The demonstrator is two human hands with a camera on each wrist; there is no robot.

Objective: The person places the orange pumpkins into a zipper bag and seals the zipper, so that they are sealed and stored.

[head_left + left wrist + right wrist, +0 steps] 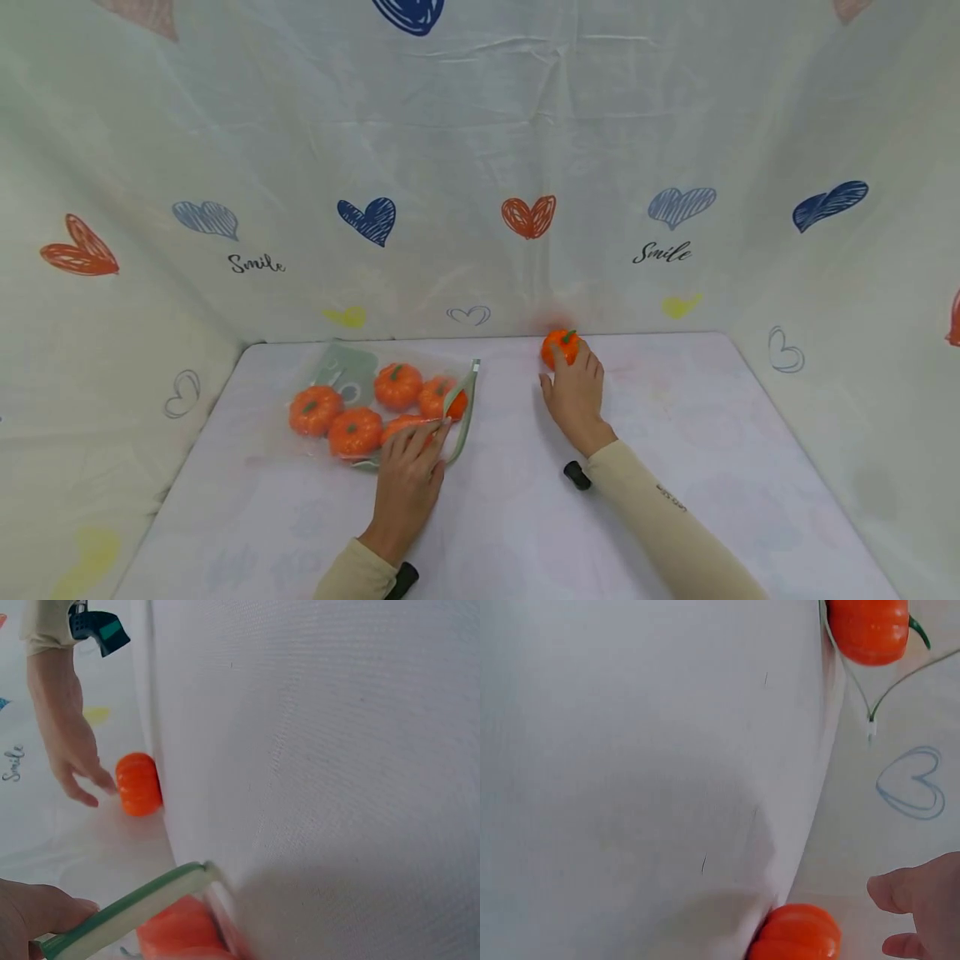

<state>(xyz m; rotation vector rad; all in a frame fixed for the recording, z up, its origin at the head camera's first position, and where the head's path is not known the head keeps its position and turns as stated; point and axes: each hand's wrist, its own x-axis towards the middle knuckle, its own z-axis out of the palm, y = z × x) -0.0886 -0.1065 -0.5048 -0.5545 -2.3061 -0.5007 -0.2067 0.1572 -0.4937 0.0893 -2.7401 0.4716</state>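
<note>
A clear zip bag with a green rim lies on the left of the table, its mouth spread toward the right. Several small orange toy pumpkins are inside it. My left hand pinches the near side of the bag's green mouth edge, as the left wrist view shows. At the table's back edge sits a lone orange pumpkin with a green stem. Reaching over it is my right hand, its fingers loosely spread beside the pumpkin and not closed round it.
A white cloth wall with printed hearts rises right behind the table and along both sides. Black wrist devices sit at both sleeves.
</note>
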